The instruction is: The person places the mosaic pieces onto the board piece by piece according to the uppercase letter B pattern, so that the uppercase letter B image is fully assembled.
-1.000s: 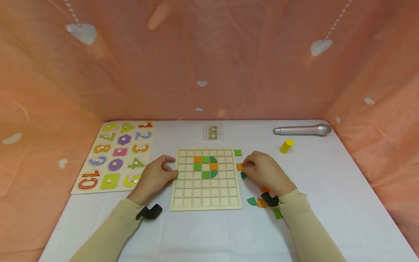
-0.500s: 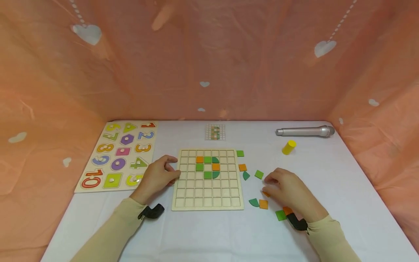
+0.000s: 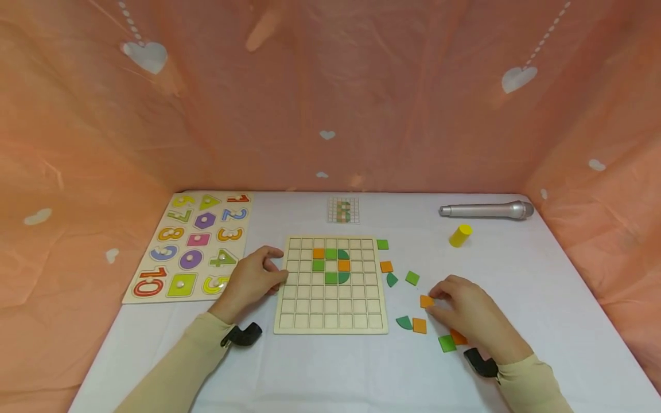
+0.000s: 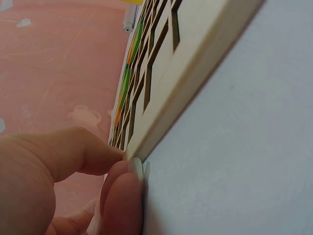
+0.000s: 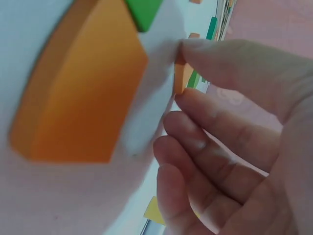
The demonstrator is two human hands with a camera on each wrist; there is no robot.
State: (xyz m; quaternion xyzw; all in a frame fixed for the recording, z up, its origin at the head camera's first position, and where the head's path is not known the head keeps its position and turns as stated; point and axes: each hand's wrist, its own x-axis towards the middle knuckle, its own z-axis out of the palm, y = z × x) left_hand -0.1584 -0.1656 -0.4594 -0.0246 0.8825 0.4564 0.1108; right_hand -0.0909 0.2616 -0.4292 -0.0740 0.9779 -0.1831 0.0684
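Nearest: your right hand (image 3: 467,315) pinches an orange square tile (image 3: 426,302) between thumb and fingertip; can't tell if it's off the counter (image 3: 330,373). A second ago that hand was just right of the wooden grid board (image 3: 330,308); it has since drawn toward you. My read: you now have a loose piece, the board's layout unaltered. Left hand (image 3: 255,281) pinches the board's left edge. Beyond: small pattern card (image 3: 343,210).

Soft, even light fills the head view, casting faint shadows on the white cloth-covered counter (image 3: 320,373). The salmon-pink, heart-printed curtain (image 4: 54,73) looks hazy in the left wrist view; the nearest flat orange tile (image 5: 83,93) blurs in the right.
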